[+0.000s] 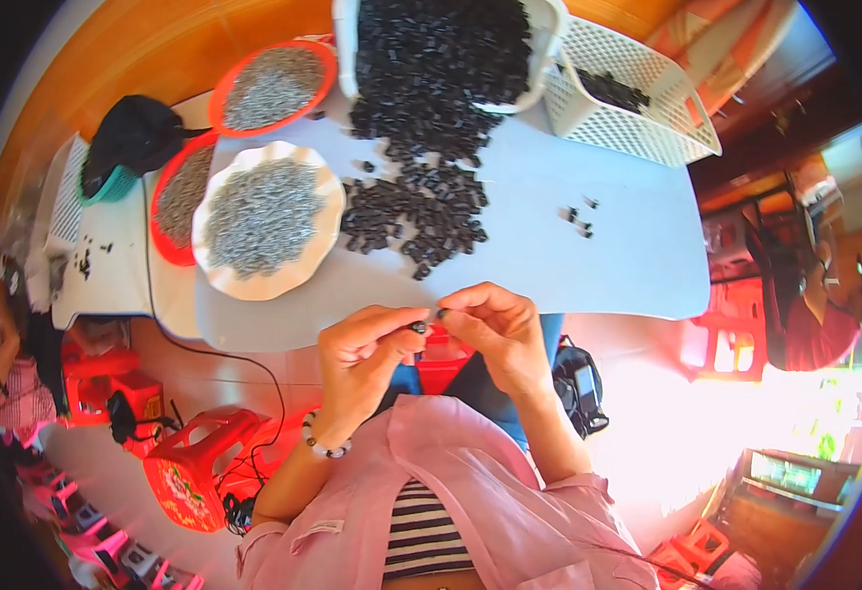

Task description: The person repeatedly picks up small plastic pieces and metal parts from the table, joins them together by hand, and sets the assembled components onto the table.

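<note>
We see a small black piece (pixel 419 326) pinched between the thumb and fingertips of the left hand (pixel 362 359), just off the near edge of the table (pixel 608 246), and a second small dark piece (pixel 442 315) nipped the same way in the right hand (pixel 498 329). Both hands are closed down to a fine pinch, the other fingers curled loosely, and the two pieces sit tip to tip, almost touching; whether they actually meet we cannot tell. The forearms come up from the lower edge and bend inward so the hands meet in the middle, the left wrist wearing a beaded bracelet (pixel 325 444), both arms emerging from a pink shirt (pixel 509 511). On the table beyond the hands we find a loose heap of black pieces (pixel 421 211) spilling toward the near edge from a white tub (pixel 347 49) at the far edge. To the left of the heap stands a white scalloped plate (pixel 216 264) of small grey metal parts, with two red trays (pixel 325 59) of the same parts behind it near the far left corner. A white perforated basket (pixel 647 123) lies at the far right corner, and a few stray black pieces (pixel 578 218) lie toward the right side.
</note>
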Action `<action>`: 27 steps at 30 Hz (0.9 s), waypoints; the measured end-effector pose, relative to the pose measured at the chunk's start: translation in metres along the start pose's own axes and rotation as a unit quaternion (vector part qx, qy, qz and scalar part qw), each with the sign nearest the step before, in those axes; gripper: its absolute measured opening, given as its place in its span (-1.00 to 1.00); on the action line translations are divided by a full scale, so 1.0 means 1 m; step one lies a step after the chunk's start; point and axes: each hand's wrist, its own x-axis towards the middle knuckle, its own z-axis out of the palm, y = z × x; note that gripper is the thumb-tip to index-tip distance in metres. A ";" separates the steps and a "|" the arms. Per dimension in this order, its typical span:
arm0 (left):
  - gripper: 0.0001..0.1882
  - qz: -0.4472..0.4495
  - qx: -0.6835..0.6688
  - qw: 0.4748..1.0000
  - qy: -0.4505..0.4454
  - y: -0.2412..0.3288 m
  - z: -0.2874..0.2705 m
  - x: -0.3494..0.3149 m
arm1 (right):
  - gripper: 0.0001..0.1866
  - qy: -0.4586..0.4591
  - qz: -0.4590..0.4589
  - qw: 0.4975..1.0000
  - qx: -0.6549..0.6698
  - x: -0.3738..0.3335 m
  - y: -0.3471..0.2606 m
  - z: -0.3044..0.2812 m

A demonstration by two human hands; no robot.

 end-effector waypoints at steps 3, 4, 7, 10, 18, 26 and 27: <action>-0.76 0.033 0.010 0.999 -0.011 -0.004 0.002 0.001 | -0.85 -0.006 -0.004 1.000 -0.023 -0.004 -0.002 -0.002; -0.76 0.034 0.008 0.999 -0.021 -0.005 0.001 0.000 | -0.85 -0.001 -0.004 1.000 -0.022 -0.006 -0.002 -0.002; -0.75 0.032 0.040 0.999 -0.019 0.002 0.007 0.000 | -0.84 0.006 0.000 1.000 -0.014 -0.010 -0.004 -0.003; -0.76 0.036 0.056 0.998 0.005 0.003 0.012 0.000 | -0.83 -0.007 -0.008 1.000 -0.016 -0.013 -0.006 -0.006; -0.76 0.098 0.167 0.981 -0.024 0.003 0.009 -0.001 | -0.85 -0.003 -0.004 1.000 0.007 -0.019 -0.012 -0.004; -0.74 0.133 0.228 0.964 -0.039 0.007 0.010 0.000 | -0.85 -0.006 0.003 1.000 -0.003 -0.022 -0.013 -0.004; -0.74 0.124 0.217 0.967 -0.037 0.007 0.010 -0.001 | -0.85 -0.002 0.005 1.000 -0.002 -0.022 -0.012 -0.004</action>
